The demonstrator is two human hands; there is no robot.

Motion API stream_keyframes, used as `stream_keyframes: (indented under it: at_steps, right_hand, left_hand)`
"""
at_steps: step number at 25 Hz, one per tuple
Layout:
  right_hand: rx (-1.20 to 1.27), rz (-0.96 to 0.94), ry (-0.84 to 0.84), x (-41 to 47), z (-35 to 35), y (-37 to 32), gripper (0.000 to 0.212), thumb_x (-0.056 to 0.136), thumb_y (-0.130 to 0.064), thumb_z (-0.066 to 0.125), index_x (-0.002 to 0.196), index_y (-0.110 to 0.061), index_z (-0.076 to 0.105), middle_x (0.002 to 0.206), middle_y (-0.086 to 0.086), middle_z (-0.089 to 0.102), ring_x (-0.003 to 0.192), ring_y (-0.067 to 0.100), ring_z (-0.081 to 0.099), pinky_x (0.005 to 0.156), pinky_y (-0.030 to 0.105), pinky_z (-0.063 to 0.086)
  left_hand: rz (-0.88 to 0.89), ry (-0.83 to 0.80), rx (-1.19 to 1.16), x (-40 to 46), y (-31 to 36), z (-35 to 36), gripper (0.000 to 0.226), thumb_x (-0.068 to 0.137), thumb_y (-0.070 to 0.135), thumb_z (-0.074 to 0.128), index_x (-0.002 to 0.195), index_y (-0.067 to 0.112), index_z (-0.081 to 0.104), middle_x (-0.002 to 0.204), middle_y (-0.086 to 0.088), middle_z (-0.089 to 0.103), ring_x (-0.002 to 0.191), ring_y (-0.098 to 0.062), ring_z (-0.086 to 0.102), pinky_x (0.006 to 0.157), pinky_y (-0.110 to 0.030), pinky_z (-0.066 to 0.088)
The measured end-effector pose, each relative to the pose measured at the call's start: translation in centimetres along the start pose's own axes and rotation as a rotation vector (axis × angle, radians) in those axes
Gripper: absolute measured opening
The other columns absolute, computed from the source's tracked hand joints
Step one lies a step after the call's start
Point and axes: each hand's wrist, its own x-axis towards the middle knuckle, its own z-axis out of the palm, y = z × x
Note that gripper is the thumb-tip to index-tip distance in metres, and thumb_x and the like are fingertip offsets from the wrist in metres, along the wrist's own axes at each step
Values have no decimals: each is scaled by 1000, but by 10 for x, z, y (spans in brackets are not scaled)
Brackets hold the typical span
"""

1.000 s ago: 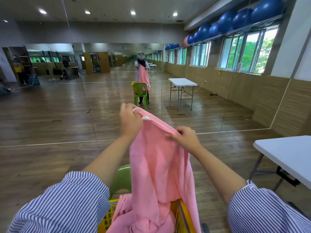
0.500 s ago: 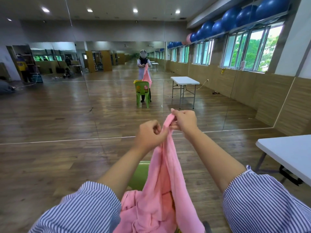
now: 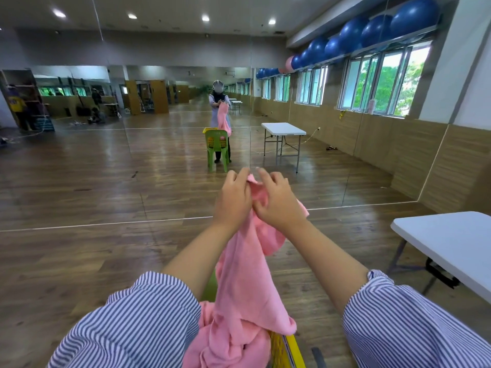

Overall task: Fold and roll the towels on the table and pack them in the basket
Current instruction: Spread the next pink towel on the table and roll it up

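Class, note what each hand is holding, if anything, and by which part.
Both the left hand and right hand grip the pink towel at its bunched top end.

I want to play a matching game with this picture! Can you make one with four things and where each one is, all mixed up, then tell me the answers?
Things:
1. pink towel
2. yellow basket
3. white folding table
4. blue exercise balls

Places:
A. high above the windows
B. at the right edge, standing on the floor
C. gripped by the left hand and right hand
D. at the bottom, under the hanging cloth

Pairs: 1-C, 2-D, 3-B, 4-A
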Motion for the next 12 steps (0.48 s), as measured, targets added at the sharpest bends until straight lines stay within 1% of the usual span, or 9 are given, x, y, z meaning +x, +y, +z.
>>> stream_keyframes:
  at_steps: [1,2,3,4,5,6,8,10,12]
  right_hand:
    - [-109,-41,15,-1,4,2,39,76,-25,56,113,-14,56,98,8,52,82,22,48,75,37,42]
    - [-184,-40,20,-1,4,0,27,78,-25,54,102,-13,60,95,7,53,83,25,51,75,38,42]
    - [-212,5,4,0,3,0,17,82,-21,51,94,-11,59,94,8,54,84,28,52,72,37,40]
    - [-187,83,-10,2,0,0,13,86,-15,47,94,-9,55,94,10,54,85,30,53,69,36,37]
    - [-150,180,-26,4,-2,2,14,87,-9,43,98,-8,51,94,13,54,85,32,53,66,35,34]
    - [-127,259,-22,4,-6,7,21,86,-4,40,104,-9,48,94,15,54,84,34,54,65,36,34]
    - [-141,325,9,4,-13,21,30,83,0,37,111,-12,43,90,19,56,82,39,56,64,39,37]
    - [-104,380,59,2,-23,34,27,82,1,37,106,-11,42,84,20,57,79,40,57,62,38,38]
    - [-101,418,117,-1,-36,41,16,84,-4,39,98,-11,43,80,20,58,76,40,57,59,36,37]
  left_hand:
    - [19,-6,24,1,1,-3,25,93,18,38,109,9,56,93,-9,48,79,-29,54,70,-41,47]
    - [30,-15,58,1,0,-6,27,93,19,37,109,8,56,93,-10,48,79,-31,54,69,-42,47]
    - [43,-31,106,0,-3,-10,27,93,19,38,110,7,56,94,-12,47,78,-34,54,67,-44,47]
    - [47,-55,179,-1,-6,-13,24,94,15,40,111,6,55,94,-13,46,76,-36,54,65,-45,47]
    - [54,-86,272,-2,-11,-15,21,93,9,42,110,6,54,95,-14,45,75,-38,55,62,-46,46]
    - [60,-128,369,-3,-15,-17,18,92,5,43,108,6,53,97,-14,44,73,-40,55,59,-46,44]
    - [42,-202,475,-6,-21,-20,19,90,0,43,106,6,49,101,-16,45,72,-44,56,56,-44,38]
    - [-18,-222,459,-7,-27,-24,19,87,-2,43,104,5,48,103,-17,47,79,-45,56,60,-42,34]
    - [-75,-233,430,-9,-33,-26,19,82,-4,45,99,4,49,102,-17,49,84,-44,56,63,-40,33]
